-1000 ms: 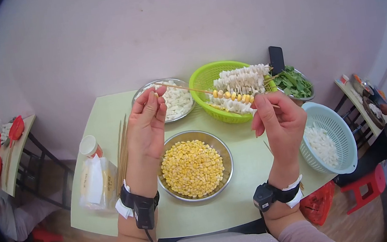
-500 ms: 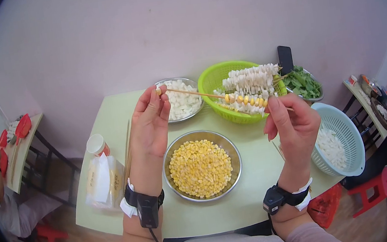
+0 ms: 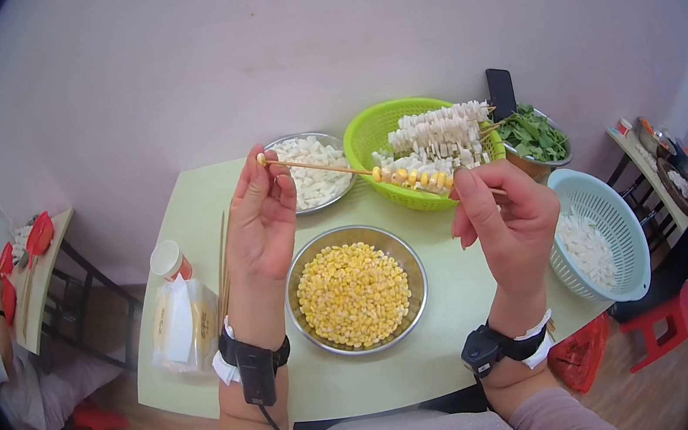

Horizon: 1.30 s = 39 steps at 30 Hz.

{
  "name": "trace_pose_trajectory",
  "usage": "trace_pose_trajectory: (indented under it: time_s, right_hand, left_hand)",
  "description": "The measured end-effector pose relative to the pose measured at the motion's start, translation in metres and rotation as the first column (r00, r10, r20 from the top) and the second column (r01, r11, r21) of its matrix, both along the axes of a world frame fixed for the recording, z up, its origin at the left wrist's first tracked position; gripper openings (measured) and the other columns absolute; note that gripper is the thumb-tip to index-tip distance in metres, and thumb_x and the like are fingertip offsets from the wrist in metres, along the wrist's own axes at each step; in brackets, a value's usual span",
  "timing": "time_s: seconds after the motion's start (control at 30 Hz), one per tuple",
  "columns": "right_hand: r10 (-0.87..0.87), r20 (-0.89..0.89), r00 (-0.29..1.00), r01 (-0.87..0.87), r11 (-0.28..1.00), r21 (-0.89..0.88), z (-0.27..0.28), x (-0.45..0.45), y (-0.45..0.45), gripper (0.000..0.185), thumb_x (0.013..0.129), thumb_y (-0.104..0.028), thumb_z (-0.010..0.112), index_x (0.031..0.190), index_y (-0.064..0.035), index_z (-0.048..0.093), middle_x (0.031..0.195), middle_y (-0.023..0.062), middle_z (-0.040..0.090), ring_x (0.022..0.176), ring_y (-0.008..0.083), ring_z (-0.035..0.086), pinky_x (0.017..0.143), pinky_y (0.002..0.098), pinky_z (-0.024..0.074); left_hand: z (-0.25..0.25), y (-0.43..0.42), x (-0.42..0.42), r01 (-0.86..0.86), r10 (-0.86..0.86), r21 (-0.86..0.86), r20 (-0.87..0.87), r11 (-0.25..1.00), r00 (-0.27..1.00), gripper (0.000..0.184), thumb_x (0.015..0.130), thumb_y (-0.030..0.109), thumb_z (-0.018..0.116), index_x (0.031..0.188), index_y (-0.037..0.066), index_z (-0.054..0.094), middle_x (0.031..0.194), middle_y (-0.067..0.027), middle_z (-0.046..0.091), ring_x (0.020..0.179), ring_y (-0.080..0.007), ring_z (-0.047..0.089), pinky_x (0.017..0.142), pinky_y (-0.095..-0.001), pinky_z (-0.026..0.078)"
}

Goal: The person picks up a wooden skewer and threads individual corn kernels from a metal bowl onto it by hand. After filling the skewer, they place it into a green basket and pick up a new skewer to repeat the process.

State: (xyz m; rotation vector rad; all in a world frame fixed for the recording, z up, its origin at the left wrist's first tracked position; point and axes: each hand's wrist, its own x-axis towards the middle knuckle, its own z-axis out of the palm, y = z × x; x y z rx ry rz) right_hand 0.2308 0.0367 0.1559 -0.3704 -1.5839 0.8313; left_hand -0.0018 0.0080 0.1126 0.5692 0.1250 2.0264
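My right hand pinches a thin wooden skewer near its lower end, just behind a row of yellow corn kernels threaded on it. At the skewer's other end, my left hand is closed with thumb and fingers on a single corn kernel. The skewer's tip meets this kernel; whether it has pierced it I cannot tell. Below and between my hands stands a steel bowl heaped with loose corn kernels.
Behind my hands are a plate of white chunks and a green basket with white skewered pieces. A phone, leafy greens and a blue basket stand right. Left are a paper cup, tissues and bare skewers.
Both hands and the skewer have shifted slightly left and up in view. The kernel in my left fingers sits closer against the skewer's tip. The view itself has moved a little.
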Motion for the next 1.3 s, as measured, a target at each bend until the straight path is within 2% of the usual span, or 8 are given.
trace_pose_trajectory:
  time_s: [0.43, 0.63, 0.73, 0.9, 1.0, 1.3]
  right_hand:
    - [-0.003, 0.051, 0.999, 0.003, 1.000, -0.002, 0.000, -0.004, -0.004, 0.009, 0.084, -0.003, 0.060, 0.078, 0.0043, 0.061, 0.063, 0.0025, 0.058, 0.050, 0.0047, 0.053, 0.043, 0.0173, 0.0395]
    - [0.024, 0.027, 0.999, -0.023, 0.999, -0.034, -0.002, -0.006, -0.002, 0.011, 0.085, -0.005, 0.060, 0.079, 0.0043, 0.062, 0.063, 0.0025, 0.058, 0.050, 0.0049, 0.053, 0.042, 0.0173, 0.0395]
    - [0.053, 0.014, 0.998, -0.052, 0.995, -0.084, -0.001, -0.010, -0.003, 0.012, 0.085, -0.006, 0.060, 0.080, 0.0042, 0.062, 0.062, 0.0020, 0.057, 0.050, 0.0048, 0.053, 0.043, 0.0172, 0.0393]
    - [0.105, 0.095, 0.990, -0.099, 0.993, -0.065, -0.006, -0.019, -0.003, 0.012, 0.085, -0.006, 0.060, 0.081, 0.0042, 0.062, 0.063, 0.0018, 0.057, 0.052, 0.0046, 0.054, 0.044, 0.0168, 0.0394]
    - [0.088, 0.110, 0.990, -0.082, 0.995, -0.056, -0.007, -0.021, -0.001, 0.012, 0.086, -0.007, 0.059, 0.082, 0.0041, 0.061, 0.064, 0.0020, 0.057, 0.052, 0.0048, 0.054, 0.045, 0.0172, 0.0401]
    - [0.116, 0.065, 0.991, -0.108, 0.987, -0.115, -0.010, -0.022, 0.004, 0.014, 0.087, -0.010, 0.059, 0.082, 0.0033, 0.061, 0.065, 0.0014, 0.058, 0.051, 0.0048, 0.054, 0.044, 0.0171, 0.0399]
  left_hand:
    - [-0.002, -0.001, 0.001, 0.042, -0.042, 0.038, 0.000, 0.998, 0.999, 0.027, 0.089, 0.004, 0.050, 0.116, 0.001, 0.048, 0.102, -0.0083, 0.052, 0.090, -0.0163, 0.053, 0.081, -0.0275, 0.050]
    - [-0.001, -0.002, 0.005, 0.100, -0.103, 0.056, 0.063, 0.993, 0.993, 0.025, 0.090, 0.008, 0.050, 0.115, 0.005, 0.050, 0.100, -0.0063, 0.052, 0.088, -0.0159, 0.051, 0.075, -0.0268, 0.047]
    - [-0.003, -0.002, 0.011, 0.173, -0.174, 0.084, 0.001, 0.981, 0.985, 0.026, 0.089, 0.008, 0.053, 0.114, 0.005, 0.051, 0.098, -0.0057, 0.051, 0.087, -0.0151, 0.050, 0.073, -0.0253, 0.045]
    - [-0.012, 0.000, 0.031, 0.199, -0.196, 0.000, -0.175, 0.980, 0.965, 0.029, 0.085, 0.006, 0.058, 0.113, 0.006, 0.053, 0.102, -0.0056, 0.056, 0.088, -0.0155, 0.052, 0.073, -0.0254, 0.046]
    - [-0.015, 0.003, 0.039, 0.225, -0.229, -0.044, -0.150, 0.973, 0.962, 0.029, 0.084, 0.005, 0.058, 0.113, 0.006, 0.054, 0.102, -0.0058, 0.058, 0.088, -0.0156, 0.053, 0.073, -0.0258, 0.046]
    - [-0.007, -0.003, 0.044, 0.073, -0.100, -0.110, -0.268, 0.991, 0.958, 0.027, 0.085, 0.008, 0.059, 0.110, 0.003, 0.054, 0.096, -0.0049, 0.060, 0.085, -0.0126, 0.058, 0.071, -0.0221, 0.049]
